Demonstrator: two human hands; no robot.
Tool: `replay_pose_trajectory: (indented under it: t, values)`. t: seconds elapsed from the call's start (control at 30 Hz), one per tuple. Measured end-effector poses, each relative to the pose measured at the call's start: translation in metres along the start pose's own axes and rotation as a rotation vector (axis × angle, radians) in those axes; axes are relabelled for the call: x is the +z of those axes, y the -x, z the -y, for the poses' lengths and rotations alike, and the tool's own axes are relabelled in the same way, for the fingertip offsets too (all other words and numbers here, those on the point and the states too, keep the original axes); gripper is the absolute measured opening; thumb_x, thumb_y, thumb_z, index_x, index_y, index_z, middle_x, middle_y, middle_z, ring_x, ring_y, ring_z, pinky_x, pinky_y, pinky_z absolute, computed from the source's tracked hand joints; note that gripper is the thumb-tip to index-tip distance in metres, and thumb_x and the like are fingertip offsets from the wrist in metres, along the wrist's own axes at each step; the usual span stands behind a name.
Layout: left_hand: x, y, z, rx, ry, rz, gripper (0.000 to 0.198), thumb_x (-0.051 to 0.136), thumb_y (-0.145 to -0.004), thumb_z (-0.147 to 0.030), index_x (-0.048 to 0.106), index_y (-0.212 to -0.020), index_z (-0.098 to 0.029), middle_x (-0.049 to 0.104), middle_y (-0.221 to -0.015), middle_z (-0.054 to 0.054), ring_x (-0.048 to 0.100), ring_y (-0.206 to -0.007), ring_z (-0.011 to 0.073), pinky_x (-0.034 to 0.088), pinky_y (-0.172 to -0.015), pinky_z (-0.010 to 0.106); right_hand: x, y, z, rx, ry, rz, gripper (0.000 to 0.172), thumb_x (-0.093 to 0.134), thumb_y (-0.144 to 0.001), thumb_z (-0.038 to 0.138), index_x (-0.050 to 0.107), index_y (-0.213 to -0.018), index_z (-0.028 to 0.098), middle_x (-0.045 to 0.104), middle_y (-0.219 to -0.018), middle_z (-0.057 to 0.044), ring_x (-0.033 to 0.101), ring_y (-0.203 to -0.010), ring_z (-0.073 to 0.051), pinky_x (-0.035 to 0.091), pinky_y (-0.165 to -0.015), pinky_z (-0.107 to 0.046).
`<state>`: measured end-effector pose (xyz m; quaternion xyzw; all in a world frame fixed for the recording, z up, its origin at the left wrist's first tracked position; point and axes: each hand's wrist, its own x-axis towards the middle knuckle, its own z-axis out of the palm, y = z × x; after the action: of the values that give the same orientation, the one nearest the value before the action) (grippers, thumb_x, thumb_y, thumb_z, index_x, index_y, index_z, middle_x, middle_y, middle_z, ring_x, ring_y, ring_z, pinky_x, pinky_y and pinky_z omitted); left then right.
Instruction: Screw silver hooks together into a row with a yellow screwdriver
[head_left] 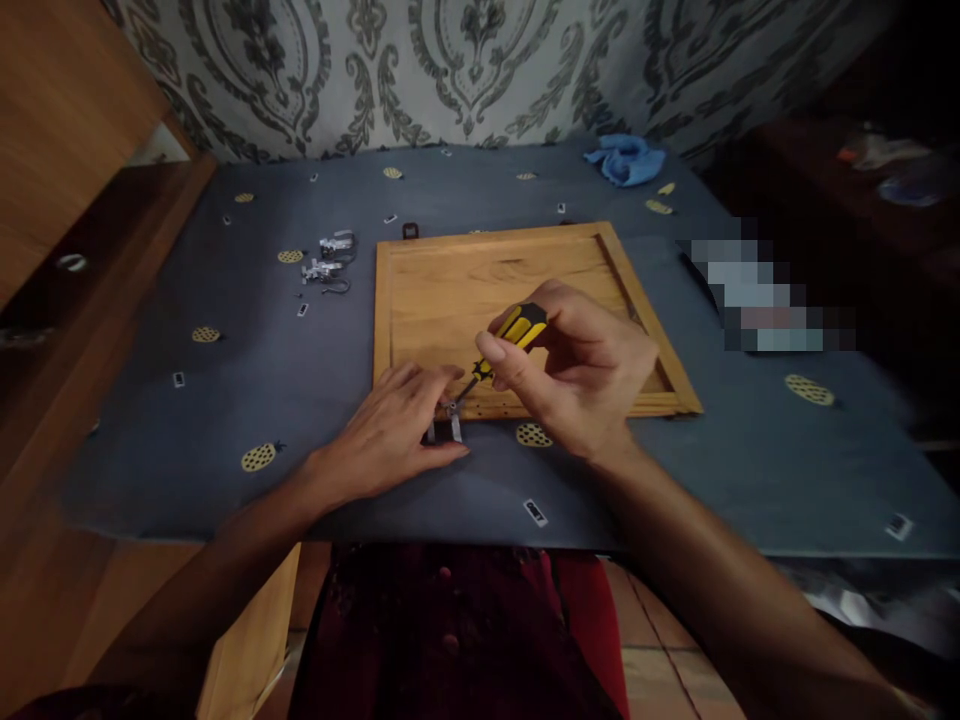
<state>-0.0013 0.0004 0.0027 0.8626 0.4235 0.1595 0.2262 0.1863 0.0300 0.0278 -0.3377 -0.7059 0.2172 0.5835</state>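
A framed wooden panel [480,285], perhaps a cabinet door, lies flat on the cloth-covered table. At its near left edge sits a small metal hinge [455,428]. My left hand [401,425] grips this hinge, fingers over the panel's edge and thumb on the near side. My right hand [577,365] holds a yellow and black screwdriver [517,330] between thumb and fingers. The screwdriver slants down to the left, its tip at the hinge. Whether the tip sits in a screw is too small to tell.
Several loose metal hinge pieces [326,265] lie left of the panel. A crumpled blue cloth [626,160] rests at the back right of the table [300,370]. Dark pieces [410,231] show at the panel's far edge. A blurred-out object [757,290] lies at the right side.
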Motion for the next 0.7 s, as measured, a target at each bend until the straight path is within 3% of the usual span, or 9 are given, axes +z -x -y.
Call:
replay_pose_trajectory:
  t: [0.47,0.7]
  values:
    - [-0.001,0.0007,0.0001,0.008,0.024,-0.018,0.047,0.077,-0.086,-0.034,0.046,-0.12,-0.023,0.063,-0.122,0.008,0.06,-0.113,0.0303,0.05,-0.098,0.049,0.0031,0.0005,-0.0045,-0.044,0.008,0.075,0.026,0.078,-0.085,0.032,0.057,-0.074,0.023,0.055,-0.064,0.003,0.052,-0.058,-0.013,0.041,-0.054,-0.03]
    - [0.0,0.0005,0.0012,0.015,0.02,-0.028,0.05,0.077,-0.085,-0.035,0.047,-0.124,-0.023,0.063,-0.119,0.006,0.061,-0.11,0.0294,0.051,-0.096,0.047,0.0017,-0.001,-0.0039,-0.062,0.029,0.126,0.029,0.079,-0.084,0.031,0.055,-0.072,0.022,0.053,-0.062,0.004,0.05,-0.057,-0.012,0.04,-0.054,-0.028]
